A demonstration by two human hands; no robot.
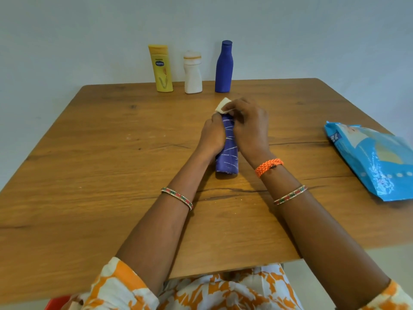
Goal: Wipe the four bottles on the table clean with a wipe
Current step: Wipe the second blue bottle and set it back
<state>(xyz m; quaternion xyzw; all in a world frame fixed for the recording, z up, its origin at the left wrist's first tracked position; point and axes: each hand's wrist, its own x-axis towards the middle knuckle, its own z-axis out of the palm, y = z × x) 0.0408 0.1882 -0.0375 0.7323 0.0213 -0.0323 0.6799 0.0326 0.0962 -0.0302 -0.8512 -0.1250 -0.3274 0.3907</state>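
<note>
Left hand [212,136]: fingers grip streaked blue bottle [227,157], mid-table [89,153].
Right hand [248,124]: fingers pinch wipe [223,106] at its top.

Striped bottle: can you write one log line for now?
step: wiping | striped bottle: gripped by left hand | wipe: pinched by right hand | waiting: three bottles

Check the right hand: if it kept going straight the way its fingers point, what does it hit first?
The right hand pinches a wipe at the top of the striped bottle, fingers pointing up-left across the table. Beyond the wipe, probably the white bottle; depth is unclear, it may pass beside it.
</note>
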